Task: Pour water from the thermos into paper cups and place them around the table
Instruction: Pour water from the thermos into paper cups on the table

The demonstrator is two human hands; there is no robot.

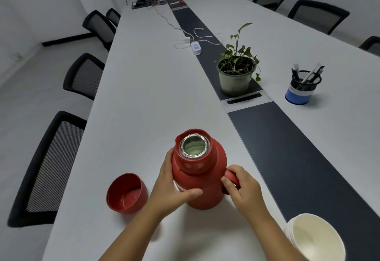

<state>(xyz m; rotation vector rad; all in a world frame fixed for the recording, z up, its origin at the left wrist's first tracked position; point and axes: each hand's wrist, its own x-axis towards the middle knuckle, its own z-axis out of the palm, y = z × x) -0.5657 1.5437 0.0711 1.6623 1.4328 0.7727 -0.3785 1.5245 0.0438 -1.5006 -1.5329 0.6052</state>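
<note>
- Thermos [202, 180]: red, upright on the white surface [144, 96] near the person's edge, lid off, its silver-rimmed mouth exposed and a pouring lip at the far left of the collar.
- Left hand [170, 186]: pressed against the thermos's left flank; fingers [167, 158] curved round the far side of the body, thumb laid across the front, so the hand clasped the vessel.
- Right hand [243, 186]: fingers curled tight round the thermos's red handle, at the vessel's right side.
- Lid [126, 193]: red cup-shaped cap, lying open side up and tilted on the surface, just left of the left hand, apart from the thermos.
- Paper cups [314, 238]: white, nested in a stack, open mouth toward the camera, at the lower right by the dark centre strip [287, 158]; untouched by either hand.
- Potted plant [236, 75]: green, in a pale pot standing on the dark strip, well beyond the thermos.
- Pen holder [303, 88]: black mesh with a blue base, holding pens, to the right of the plant.
- Chairs [51, 168]: black mesh-backed, ranged along both long sides.
- Cables and charger [195, 45]: white, farther along the strip.
</note>
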